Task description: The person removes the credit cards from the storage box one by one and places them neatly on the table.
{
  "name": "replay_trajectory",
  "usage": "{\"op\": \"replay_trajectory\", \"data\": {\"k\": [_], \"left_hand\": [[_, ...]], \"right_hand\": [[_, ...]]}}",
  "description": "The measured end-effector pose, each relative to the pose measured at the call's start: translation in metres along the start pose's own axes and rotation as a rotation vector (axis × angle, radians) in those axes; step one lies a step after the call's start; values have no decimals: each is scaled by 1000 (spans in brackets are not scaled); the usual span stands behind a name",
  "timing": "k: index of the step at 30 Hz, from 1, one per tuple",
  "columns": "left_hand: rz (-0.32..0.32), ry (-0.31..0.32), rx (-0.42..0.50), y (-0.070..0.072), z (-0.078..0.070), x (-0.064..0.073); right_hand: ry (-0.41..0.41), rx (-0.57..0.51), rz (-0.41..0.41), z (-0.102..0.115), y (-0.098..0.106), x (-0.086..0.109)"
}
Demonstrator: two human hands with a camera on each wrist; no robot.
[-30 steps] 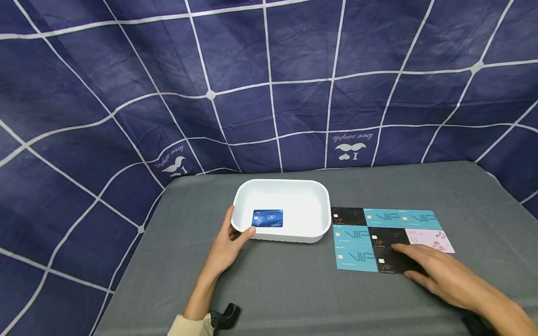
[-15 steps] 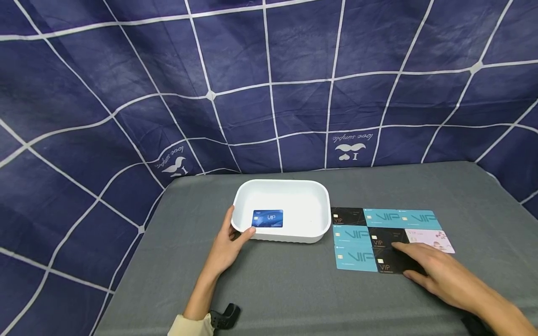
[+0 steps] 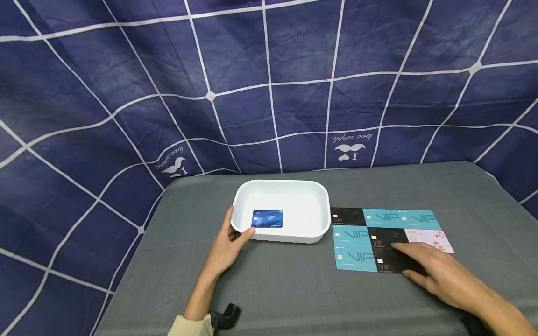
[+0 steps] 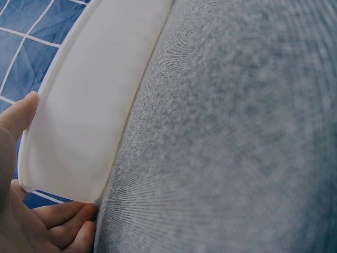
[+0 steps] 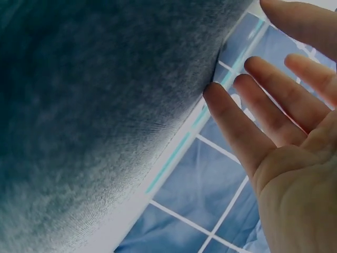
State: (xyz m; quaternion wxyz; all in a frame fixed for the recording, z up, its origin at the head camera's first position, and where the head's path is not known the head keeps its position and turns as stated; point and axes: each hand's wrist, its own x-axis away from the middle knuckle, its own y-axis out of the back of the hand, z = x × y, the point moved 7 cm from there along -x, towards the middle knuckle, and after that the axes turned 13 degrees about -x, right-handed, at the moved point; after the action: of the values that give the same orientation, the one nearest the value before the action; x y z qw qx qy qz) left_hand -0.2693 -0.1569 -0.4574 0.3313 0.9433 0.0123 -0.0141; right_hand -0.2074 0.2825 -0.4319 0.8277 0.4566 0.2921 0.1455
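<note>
My left hand (image 3: 224,250) grips the near left corner of a white plastic tray (image 3: 286,238), its thumb over the rim. In the left wrist view, some fingers curl against the tray's lower corner. A blue VIP card (image 3: 267,219) lies inside the tray. To the tray's right, my right hand (image 3: 443,275) is over a block of VIP cards, fingers spread and loosely extended. Its fingertips are at the middle black card (image 3: 382,236) and the lower black card (image 3: 388,259), holding neither; contact is unclear. A pink card (image 3: 428,237) is partly covered by the hand.
Other cards in the block are teal ones (image 3: 356,258) along the left and top, plus a black card (image 3: 348,216) at the upper left corner. Grey cloth (image 3: 294,289) covers the table. A blue checked curtain (image 3: 302,107) hangs behind it.
</note>
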Motion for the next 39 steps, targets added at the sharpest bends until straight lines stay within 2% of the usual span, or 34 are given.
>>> {"op": "replay_trajectory", "data": {"k": [9,15,18,23,28,35,39], "left_hand": [[4,3,-2,0,-1,0],[-7,7,-3,3,0,1],[-9,6,5,4,-1,1],[-4,8,6,2,-1,1],[-6,12,15,-1,3,1],[-8,5,21,0,3,0],[-10,7,18,1,0,1]], "right_hand": [[-26,-32,-80,3,7,-3],[25,-79,-114,19,6,-15],[51,-124,-126,29,4,-22],[84,-279,-130,49,-4,-33],[115,-372,-104,72,-15,-52],[188,-415,-150,103,-30,-90],[168,-414,-128,112,-43,-114]]}}
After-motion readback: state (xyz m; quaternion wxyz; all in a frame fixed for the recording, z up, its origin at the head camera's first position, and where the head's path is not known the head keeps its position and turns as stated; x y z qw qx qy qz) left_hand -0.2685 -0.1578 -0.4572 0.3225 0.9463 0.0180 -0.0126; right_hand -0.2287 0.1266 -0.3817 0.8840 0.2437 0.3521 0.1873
